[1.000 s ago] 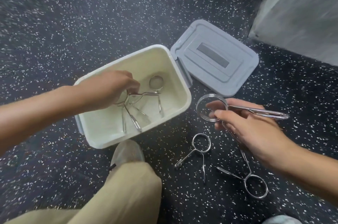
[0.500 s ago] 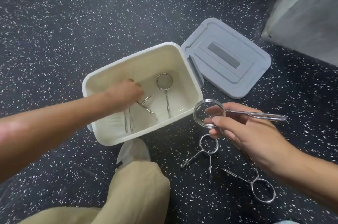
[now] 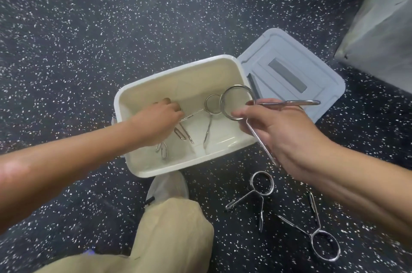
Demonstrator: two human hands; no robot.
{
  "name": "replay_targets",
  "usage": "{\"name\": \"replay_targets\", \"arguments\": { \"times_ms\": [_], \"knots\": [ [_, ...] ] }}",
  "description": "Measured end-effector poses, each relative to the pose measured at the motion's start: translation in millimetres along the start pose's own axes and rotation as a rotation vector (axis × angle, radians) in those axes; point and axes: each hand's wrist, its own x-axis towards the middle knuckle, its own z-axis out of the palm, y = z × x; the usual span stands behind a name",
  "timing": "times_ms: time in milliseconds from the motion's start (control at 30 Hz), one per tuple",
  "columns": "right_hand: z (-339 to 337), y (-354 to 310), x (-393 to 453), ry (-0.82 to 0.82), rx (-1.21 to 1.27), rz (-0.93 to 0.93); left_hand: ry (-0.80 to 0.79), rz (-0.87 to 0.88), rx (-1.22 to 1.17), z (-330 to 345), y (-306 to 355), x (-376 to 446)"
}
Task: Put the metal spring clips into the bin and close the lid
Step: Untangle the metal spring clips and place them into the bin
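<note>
A cream bin (image 3: 200, 161) stands on the speckled floor, its grey lid (image 3: 289, 71) swung open to the right. My left hand (image 3: 158, 121) reaches down inside it, fingers curled over metal spring clips (image 3: 182, 134) whose handles stick out beneath the palm. One more clip (image 3: 213, 104) lies on the bin floor beside that hand. My right hand (image 3: 285, 130) grips a large spring clip (image 3: 237, 102) by its handles, with the ring hanging over the bin's right end. Two clips lie on the floor: one (image 3: 262, 183) close to the bin and another (image 3: 325, 246) further right.
My leg in beige trousers (image 3: 169, 239) and a pale shoe (image 3: 167, 185) sit right in front of the bin. A pale grey block (image 3: 383, 27) fills the upper right corner. Black speckled floor (image 3: 111, 16) surrounds everything.
My right hand has carried its clip up and left, from beside the bin to over its right end. My left hand stays low inside the bin on the clips.
</note>
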Motion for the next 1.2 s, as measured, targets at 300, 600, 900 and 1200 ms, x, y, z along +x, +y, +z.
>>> {"name": "replay_targets", "arguments": {
  "times_ms": [300, 600, 900, 1200],
  "knots": [
    [29, -9, 34, 0.006, -0.031, 0.081, -0.062, -0.148, -0.225, -5, 18, 8],
    [78, 23, 75, 0.061, -0.008, 0.229, -0.230, -0.065, -0.515, -4, 19, 6],
    [83, 58, 110, 0.324, -0.013, 0.282, -0.256, 0.060, -0.436, 1, 35, -5],
    [90, 50, 106, 0.302, 0.013, 0.344, -0.198, 0.071, -0.433, -5, 33, -15]
  ]
}}
